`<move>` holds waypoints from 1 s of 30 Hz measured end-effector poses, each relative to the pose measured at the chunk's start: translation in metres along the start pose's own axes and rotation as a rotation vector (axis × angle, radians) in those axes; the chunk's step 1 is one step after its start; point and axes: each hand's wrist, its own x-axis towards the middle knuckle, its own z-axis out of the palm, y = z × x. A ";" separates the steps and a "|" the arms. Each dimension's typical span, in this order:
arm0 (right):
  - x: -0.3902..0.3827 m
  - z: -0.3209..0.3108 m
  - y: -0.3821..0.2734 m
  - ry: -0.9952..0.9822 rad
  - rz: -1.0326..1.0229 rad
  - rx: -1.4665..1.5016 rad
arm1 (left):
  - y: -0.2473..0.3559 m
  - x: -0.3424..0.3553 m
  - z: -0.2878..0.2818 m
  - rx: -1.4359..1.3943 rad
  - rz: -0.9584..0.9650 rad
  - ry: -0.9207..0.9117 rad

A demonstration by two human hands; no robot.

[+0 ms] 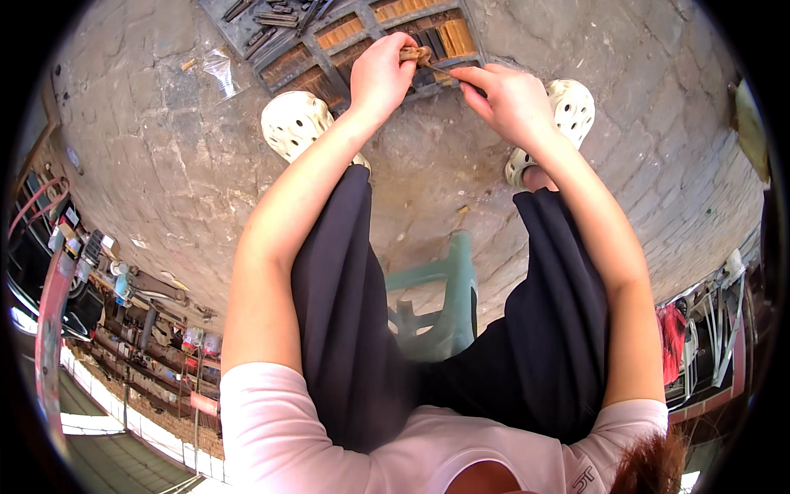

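Both my hands are raised over a dark compartmented tray (325, 59) on the ground. My left hand (383, 76) pinches a small brown, knobbly piece (418, 55) between thumb and fingers; its exact kind is too small to tell. In the closed fingers of my right hand (508, 99) is a thin, dark, pointed tool (439, 71), its tip aimed at the brown piece. Whether the tip touches it I cannot tell. Inside the compartments below lie rows of orange-brown strips (455, 38) and dark bars, partly hidden by my hands.
Loose dark metal bars (277, 16) lie at the tray's far left. Beside it is a clear plastic bag (220, 72). My feet, in cream clogs (296, 123), flank the tray's near side. A green plastic stool (457, 288) is beneath me. Cluttered shelves (156, 354) stand at left.
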 end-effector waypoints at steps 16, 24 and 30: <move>0.073 -0.018 -0.016 -0.273 0.161 -0.113 | -0.005 0.014 -0.012 0.028 0.046 -0.152; 0.094 -0.030 -0.034 -0.338 0.279 -0.216 | -0.015 0.019 -0.014 0.097 0.100 -0.171; 0.083 -0.009 0.036 -0.334 0.257 0.135 | -0.009 0.025 -0.016 0.046 0.001 -0.237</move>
